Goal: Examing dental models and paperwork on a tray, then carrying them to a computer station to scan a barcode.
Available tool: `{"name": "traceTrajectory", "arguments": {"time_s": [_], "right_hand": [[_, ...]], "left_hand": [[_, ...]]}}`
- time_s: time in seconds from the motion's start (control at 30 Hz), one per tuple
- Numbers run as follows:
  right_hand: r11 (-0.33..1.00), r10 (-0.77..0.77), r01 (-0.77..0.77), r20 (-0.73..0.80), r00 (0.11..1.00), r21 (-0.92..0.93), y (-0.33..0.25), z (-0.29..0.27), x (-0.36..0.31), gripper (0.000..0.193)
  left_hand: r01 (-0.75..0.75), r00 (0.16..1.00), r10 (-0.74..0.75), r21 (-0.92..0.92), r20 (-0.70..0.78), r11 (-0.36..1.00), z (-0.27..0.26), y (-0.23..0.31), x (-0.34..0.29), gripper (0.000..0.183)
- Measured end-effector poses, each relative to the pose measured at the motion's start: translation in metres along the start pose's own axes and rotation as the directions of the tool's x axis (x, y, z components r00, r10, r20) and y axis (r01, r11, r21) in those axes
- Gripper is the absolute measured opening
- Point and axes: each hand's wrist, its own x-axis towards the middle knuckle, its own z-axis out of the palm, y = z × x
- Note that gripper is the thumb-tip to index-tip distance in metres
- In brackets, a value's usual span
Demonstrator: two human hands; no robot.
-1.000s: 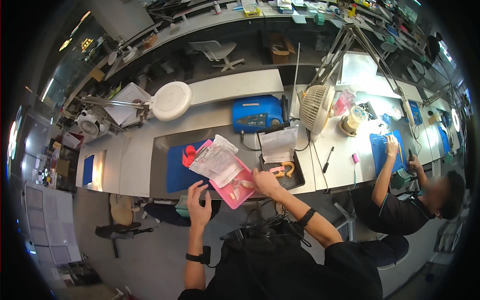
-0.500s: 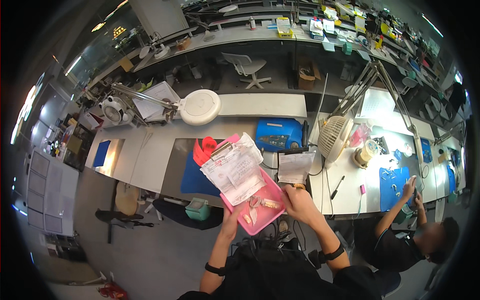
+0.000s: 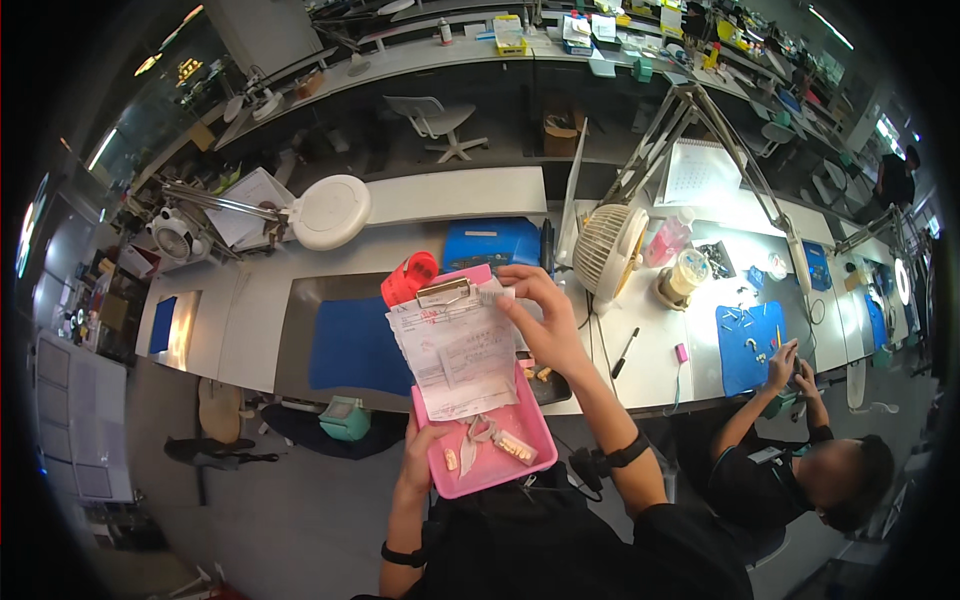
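Note:
My left hand grips the left side of a pink plastic tray, thumb over its rim. A sheaf of printed papers, held by a metal clip, covers the tray's far part. My right hand pinches the papers' upper right corner, by a small barcode label. In the near part of the tray lie a cream tooth model, a smaller cream piece and a greyish strip. A curled red piece sticks out beyond the papers' upper left.
The bench ahead carries a blue mat, a blue machine, a white fan and a round magnifier lamp. A dark tray with cream pieces is partly hidden by my right arm. A co-worker sits at the right.
My right hand has left the tray's right side and moved up to the papers' corner. The tray, still in my left hand, now sits more upright in view. The head view has shifted right.

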Motion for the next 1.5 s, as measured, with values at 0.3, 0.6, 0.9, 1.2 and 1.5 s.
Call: {"name": "traceTrajectory", "arguments": {"time_s": [0.3, 0.6, 0.9, 1.2, 1.5], "right_hand": [[0.951, 0.158, -0.148, -0.017, 0.987, 0.271, 0.036, -0.018, -0.005, 0.014], [0.989, -0.036, 0.043, -0.052, 0.998, 0.142, 0.029, -0.048, 0.008, 0.011], [0.992, -0.121, 0.123, -0.089, 0.989, 0.018, 0.015, -0.069, 0.005, 0.014], [0.996, -0.089, 0.09, -0.083, 0.993, 0.0, 0.019, -0.087, -0.007, 0.016], [0.995, -0.036, 0.027, -0.081, 0.996, -0.101, 0.025, -0.096, -0.023, 0.02]], "left_hand": [[-0.003, 0.999, 0.004, 0.026, -0.041, 1.0, 0.023, -0.018, -0.003, 0.079], [-0.004, 1.0, 0.005, 0.029, -0.013, 1.0, 0.048, -0.024, 0.0, 0.081], [-0.005, 0.999, 0.004, 0.008, 0.034, 1.0, 0.068, -0.014, 0.005, 0.079], [0.068, 0.991, -0.064, -0.031, 0.121, 0.997, 0.068, -0.017, 0.025, 0.077], [0.127, 0.98, -0.11, -0.095, 0.164, 0.987, 0.047, -0.034, 0.045, 0.077]]}}
